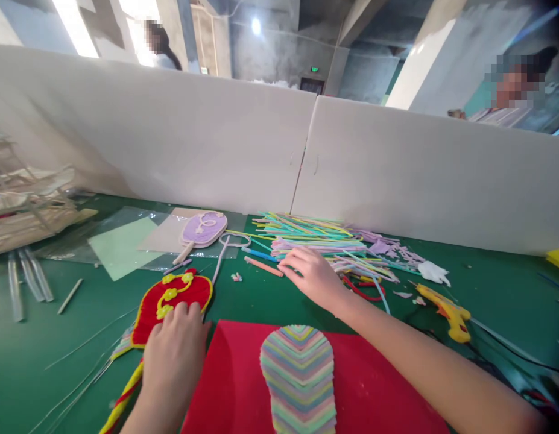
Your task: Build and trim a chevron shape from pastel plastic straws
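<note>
My left hand [176, 346] lies over the lower right part of a red fan [146, 307] with a yellow fuzzy border and yellow flowers. Its fingers bend downward and their tips are hidden. Over the table, my right hand [312, 276] has slightly bent fingers apart, beside the end of an orange stick [263, 266] and a blue stick [259, 254]. Behind it spreads a pile of pastel pipe cleaners [306, 226]. Closest to me, a striped chevron piece [301, 374] in pastel colours rests on a red sheet [234, 374].
A purple fan [205, 229] lies near green paper [128, 244] and clear plastic. At right is a yellow glue gun [446, 310] with a cable, near crumpled white material [433, 272]. Woven basketry [30, 205] stands left. A white partition [193, 144] borders the table; two people are beyond.
</note>
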`<state>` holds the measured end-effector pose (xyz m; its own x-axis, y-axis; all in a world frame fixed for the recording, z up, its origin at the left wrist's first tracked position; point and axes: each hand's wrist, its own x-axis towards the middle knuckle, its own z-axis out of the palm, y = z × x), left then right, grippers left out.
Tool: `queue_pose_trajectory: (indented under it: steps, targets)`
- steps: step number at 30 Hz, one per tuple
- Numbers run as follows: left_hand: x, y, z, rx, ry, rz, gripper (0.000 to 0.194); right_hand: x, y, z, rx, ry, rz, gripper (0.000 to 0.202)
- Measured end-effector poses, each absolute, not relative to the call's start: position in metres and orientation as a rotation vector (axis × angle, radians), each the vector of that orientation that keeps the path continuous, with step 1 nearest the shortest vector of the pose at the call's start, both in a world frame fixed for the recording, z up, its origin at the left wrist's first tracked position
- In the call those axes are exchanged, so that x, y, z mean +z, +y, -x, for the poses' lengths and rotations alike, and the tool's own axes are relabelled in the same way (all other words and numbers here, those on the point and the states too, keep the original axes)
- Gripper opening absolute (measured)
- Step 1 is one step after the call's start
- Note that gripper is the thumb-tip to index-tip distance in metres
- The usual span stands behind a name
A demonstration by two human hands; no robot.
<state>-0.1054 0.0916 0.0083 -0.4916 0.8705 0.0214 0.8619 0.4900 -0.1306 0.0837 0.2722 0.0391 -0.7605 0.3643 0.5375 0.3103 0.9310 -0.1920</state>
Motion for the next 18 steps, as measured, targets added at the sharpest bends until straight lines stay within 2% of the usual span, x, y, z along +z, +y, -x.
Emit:
queue_pose_trajectory:
  steps: [4, 18]
  targets:
    - [0.003, 0.073, 0.119, 0.261, -2.639, 1.606, 0.025, 0.046, 0.237, -0.122, 0.185, -2.539, 0.502, 0.019]
    - [-0.003, 0.063, 0.108, 0.125, -2.491, 1.74, 0.032, 0.022, 0.187, -0.191, 0.43, -2.456, 0.786, 0.017]
